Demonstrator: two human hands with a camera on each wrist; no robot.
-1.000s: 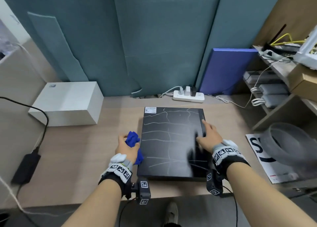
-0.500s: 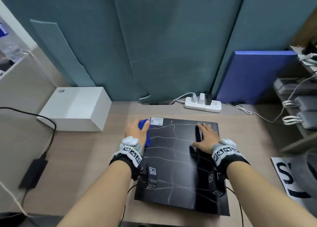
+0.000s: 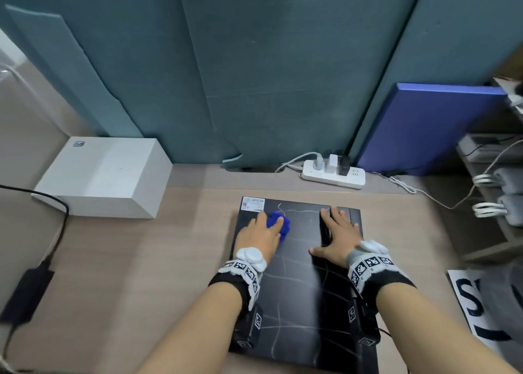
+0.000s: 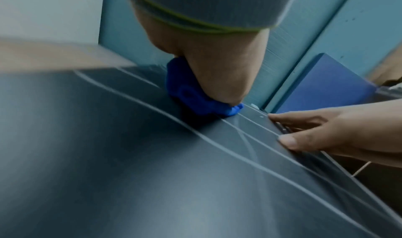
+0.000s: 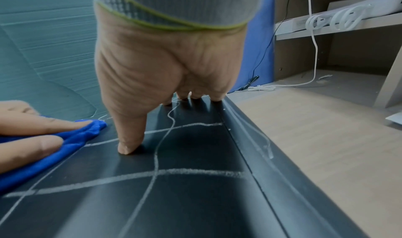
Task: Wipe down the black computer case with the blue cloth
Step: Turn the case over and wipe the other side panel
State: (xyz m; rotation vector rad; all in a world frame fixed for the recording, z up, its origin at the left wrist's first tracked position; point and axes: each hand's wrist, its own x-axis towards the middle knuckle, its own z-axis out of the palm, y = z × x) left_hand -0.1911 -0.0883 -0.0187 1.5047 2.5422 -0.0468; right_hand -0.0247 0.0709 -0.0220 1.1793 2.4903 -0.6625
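Lying flat on the wooden table (image 3: 147,260), the black computer case (image 3: 300,288) shows white chalk-like lines across its top panel and a white sticker (image 3: 253,204) at its far left corner, its print too small to read. The left hand (image 3: 259,239) presses the bunched blue cloth (image 3: 278,225) onto the panel near that sticker, fingers laid straight over it. The right hand (image 3: 338,239) rests flat on the case's right side, fingers spread, holding nothing. A white sheet (image 3: 475,308) at the right edge bears large dark letters, only partly visible.
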